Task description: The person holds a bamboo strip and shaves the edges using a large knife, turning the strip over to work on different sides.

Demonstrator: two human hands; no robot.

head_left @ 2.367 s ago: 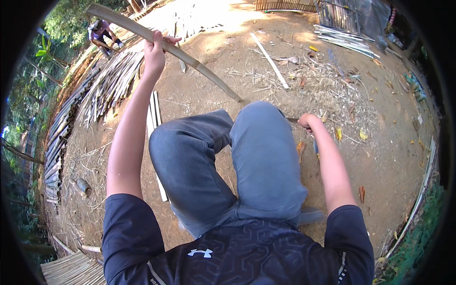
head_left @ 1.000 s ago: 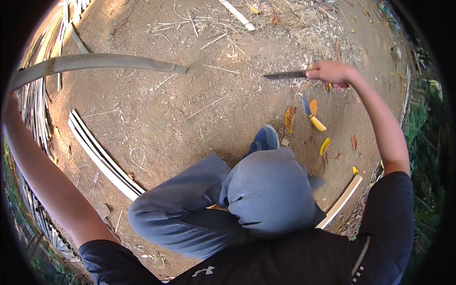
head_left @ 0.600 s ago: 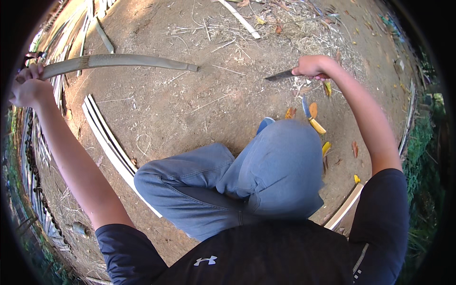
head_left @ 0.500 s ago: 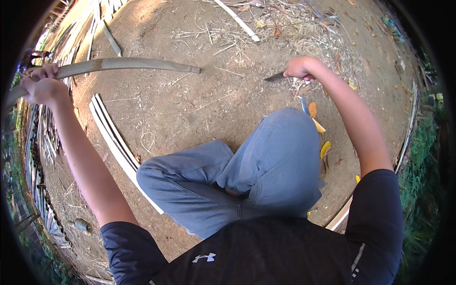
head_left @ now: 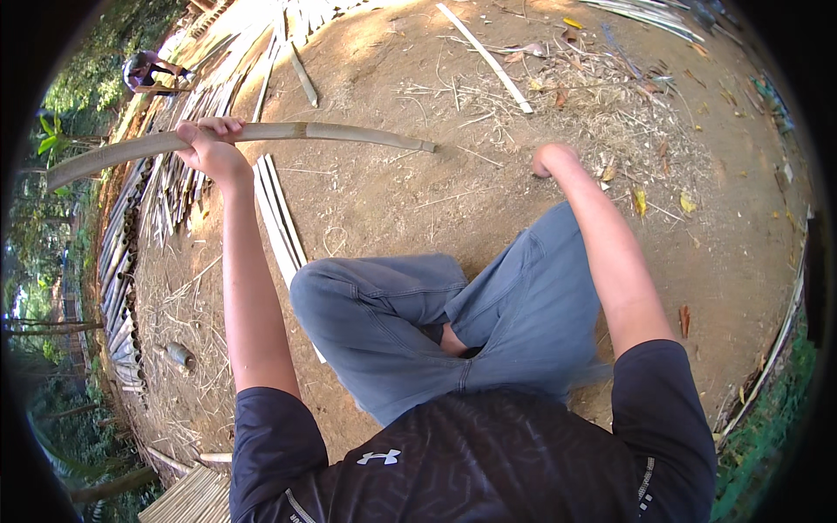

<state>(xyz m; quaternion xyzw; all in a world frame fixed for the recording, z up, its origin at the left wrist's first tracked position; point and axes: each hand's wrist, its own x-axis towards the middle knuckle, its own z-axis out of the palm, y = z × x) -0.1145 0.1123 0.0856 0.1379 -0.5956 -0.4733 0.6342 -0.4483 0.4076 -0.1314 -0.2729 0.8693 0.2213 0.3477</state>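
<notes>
A long, greyish length of split bamboo (head_left: 353, 133) with a visible node is held out across the far left, above the ground. My left hand (head_left: 212, 152) is wrapped round it, with a long part sticking out on either side. Ahead and to the right, my right hand (head_left: 555, 160) is closed in a fist over the dirt. The dark knife blade seen in it half a second ago is hard to make out now. Beside my left knee lie several pale bamboo strips (head_left: 277, 218).
Shavings and dry leaves (head_left: 602, 109) litter the ground beyond my right hand, near a single pale strip (head_left: 488, 61). Piles of bamboo (head_left: 187, 152) line the left, where another person (head_left: 150, 74) bends far off. A short bamboo piece (head_left: 180, 355) lies at the left.
The view has swung, bringing the other person and more bamboo into sight at left. My left hand still grips the bamboo. My right hand has turned, and its knife blade no longer shows clearly.
</notes>
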